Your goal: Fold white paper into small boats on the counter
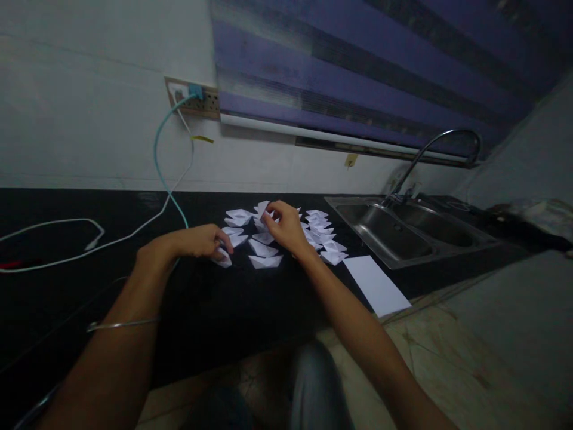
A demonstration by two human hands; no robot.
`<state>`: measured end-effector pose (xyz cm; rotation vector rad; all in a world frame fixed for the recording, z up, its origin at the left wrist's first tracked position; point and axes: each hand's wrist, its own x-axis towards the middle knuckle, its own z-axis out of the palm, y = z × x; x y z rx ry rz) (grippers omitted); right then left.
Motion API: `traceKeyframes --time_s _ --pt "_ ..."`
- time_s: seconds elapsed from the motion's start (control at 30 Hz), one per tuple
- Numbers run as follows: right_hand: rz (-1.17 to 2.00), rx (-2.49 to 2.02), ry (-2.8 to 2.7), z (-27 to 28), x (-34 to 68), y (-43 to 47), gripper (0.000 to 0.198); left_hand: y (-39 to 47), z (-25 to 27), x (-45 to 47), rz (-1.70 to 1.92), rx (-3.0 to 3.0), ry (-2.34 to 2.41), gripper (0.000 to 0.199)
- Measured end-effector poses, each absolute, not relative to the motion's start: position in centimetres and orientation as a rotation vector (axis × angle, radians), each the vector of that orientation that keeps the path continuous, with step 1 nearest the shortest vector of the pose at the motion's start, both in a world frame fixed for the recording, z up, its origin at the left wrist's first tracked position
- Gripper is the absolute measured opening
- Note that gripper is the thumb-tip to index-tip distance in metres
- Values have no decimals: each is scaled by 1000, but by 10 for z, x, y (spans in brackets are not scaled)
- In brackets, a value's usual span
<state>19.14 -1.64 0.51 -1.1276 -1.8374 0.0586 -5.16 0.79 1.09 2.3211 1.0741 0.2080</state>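
Observation:
Several white folded paper boats stand in rows on the black countertop. My right hand pinches one paper boat at the back of the middle row. At the front of the left row, the fingers of my left hand close on another paper boat, which they partly cover. A front paper boat sits between my hands, untouched. Beyond my right wrist, more boats form a right-hand group, some of them hidden by my hand and forearm.
A stack or sheet of white paper lies right of the boats, near the counter edge. Behind it is a double steel sink with a curved faucet. Cables run across the counter's left side from a wall socket.

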Motion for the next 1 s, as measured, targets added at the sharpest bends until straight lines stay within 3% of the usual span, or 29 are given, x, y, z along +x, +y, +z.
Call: traceKeyframes --time_s 0.2,0.8,1.0 --pt "58 -1085 -1878 6 194 -16 9 10 21 -52 123 2270 1153 36" --pt "106 -1040 -1959 7 193 -16 9 5 24 -53 -137 2209 1284 23" --pt "92 -1021 -1960 6 193 -16 7 15 16 -51 9 2295 1363 22"
